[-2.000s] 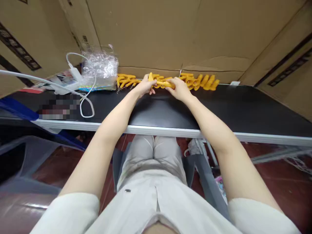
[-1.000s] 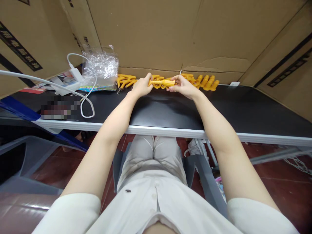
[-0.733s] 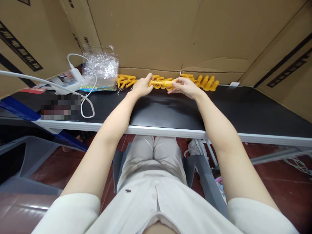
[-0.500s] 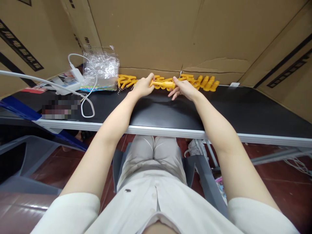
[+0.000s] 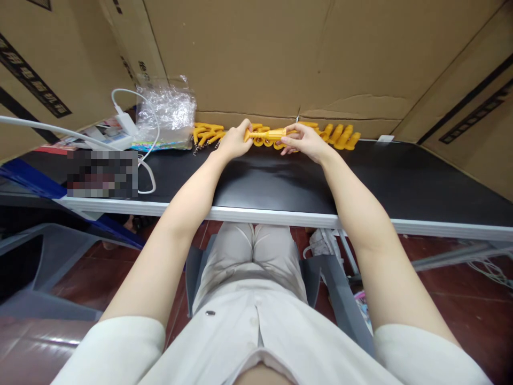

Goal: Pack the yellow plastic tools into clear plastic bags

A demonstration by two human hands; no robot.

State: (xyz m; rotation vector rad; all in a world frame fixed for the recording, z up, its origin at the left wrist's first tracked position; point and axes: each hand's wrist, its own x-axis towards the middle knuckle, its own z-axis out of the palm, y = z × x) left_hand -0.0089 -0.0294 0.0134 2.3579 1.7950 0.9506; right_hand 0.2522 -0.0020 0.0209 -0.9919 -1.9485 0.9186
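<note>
In the head view I hold a slim yellow plastic piece point(image 5: 272, 135) level above the black tabletop, with a narrow section toward the left and a thicker barrel toward the right. My left hand point(image 5: 236, 140) is closed on its narrow left end. The fingers of my right hand point(image 5: 302, 143) pinch the right end of the barrel; part of that end is hidden by them. Behind and below my hands lies a row of yellow parts. At left are branched yellow pieces point(image 5: 209, 135) with thin spiral metal ends, and at right stubby yellow tubes point(image 5: 341, 137).
A clear plastic bag point(image 5: 166, 115) lies at the back left, beside a white cable and plug point(image 5: 127, 122). Cardboard walls point(image 5: 260, 59) enclose the black table point(image 5: 420, 182). A pale metal edge point(image 5: 276, 216) runs along its front.
My right hand has shifted its grip: the thumb has moved down and the fingers now come over the top of the barrel's right end. My left hand stays nearly in place.
</note>
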